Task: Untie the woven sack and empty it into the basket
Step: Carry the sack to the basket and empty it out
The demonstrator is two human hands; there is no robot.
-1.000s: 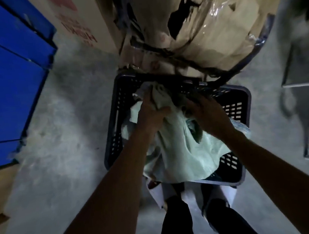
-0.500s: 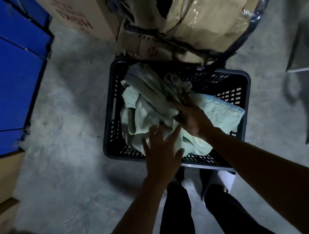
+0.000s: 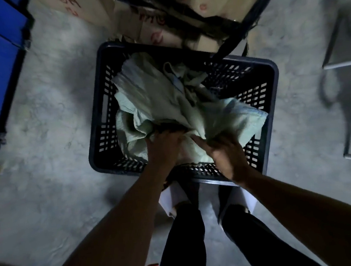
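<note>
Both hands now at near end of woven sack (image 3: 158, 96): left hand (image 3: 164, 146) fingers buried, grip indeterminate; right hand (image 3: 225, 154) flat, fingers together, pressing sack into basket (image 3: 270, 86), prob. steadying for emptying.

Sack (image 3: 174, 103): pale green woven cloth, matt, coarse, frayed at the edges. Basket (image 3: 104, 109): dark moulded plastic with slotted walls and a slight sheen. Floor (image 3: 49, 127): rough mottled concrete. Boxes (image 3: 87, 7): matt brown cardboard (torn in places).

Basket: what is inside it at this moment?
A crumpled pale green woven sack fills most of the basket, with both hands on its near edge. Whatever lies under or inside the sack is covered, and the basket floor is hidden.
</note>
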